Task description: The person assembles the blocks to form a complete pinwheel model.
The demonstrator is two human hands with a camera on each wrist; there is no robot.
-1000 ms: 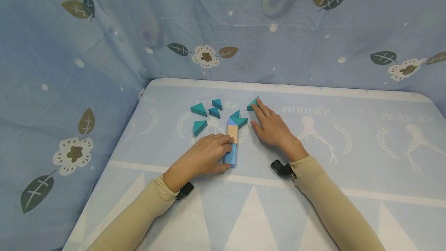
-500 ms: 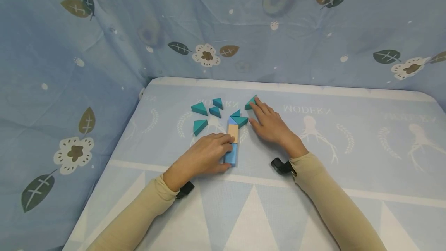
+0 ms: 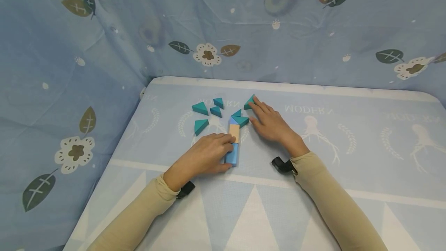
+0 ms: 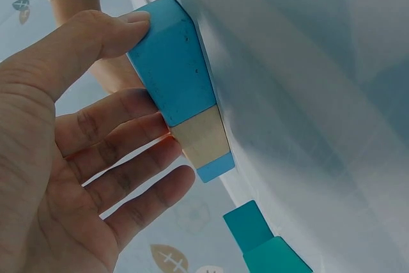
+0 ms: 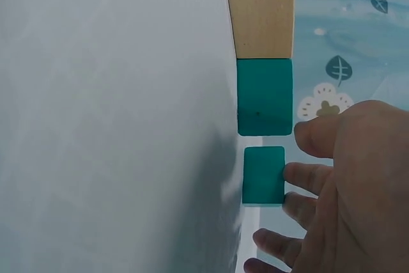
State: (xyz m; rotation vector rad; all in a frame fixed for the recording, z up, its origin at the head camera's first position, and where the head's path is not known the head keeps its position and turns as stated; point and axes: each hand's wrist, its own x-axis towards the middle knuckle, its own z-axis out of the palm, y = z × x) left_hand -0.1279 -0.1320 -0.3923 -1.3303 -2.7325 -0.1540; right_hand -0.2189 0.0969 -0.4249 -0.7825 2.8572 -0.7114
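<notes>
A row of wooden blocks lies in the middle of the table in the head view: a blue block [image 3: 232, 155] nearest me, a tan block [image 3: 234, 130], then a small blue triangle [image 3: 232, 120]. Two teal triangles stand at its far end, the larger one [image 3: 241, 121] pointing right. My left hand [image 3: 205, 154] rests along the row, thumb [image 4: 131, 33] at the blue block's near end, fingertips on its upper edge. Beyond the row, the fingertips of my right hand [image 3: 273, 125] touch another teal triangle [image 3: 249, 103], fingers fairly straight.
Left of the row lie several loose triangles, among them two larger teal ones, the far one [image 3: 200, 108] and the near one [image 3: 201, 126], and a smaller darker one [image 3: 216, 111]. A patterned blue curtain [image 3: 139, 22] surrounds the table [image 3: 366, 138] at the back and left.
The right hand has shifted slightly left and away from me, with the teal triangle under its fingertips. The left hand keeps its place on the block row.
</notes>
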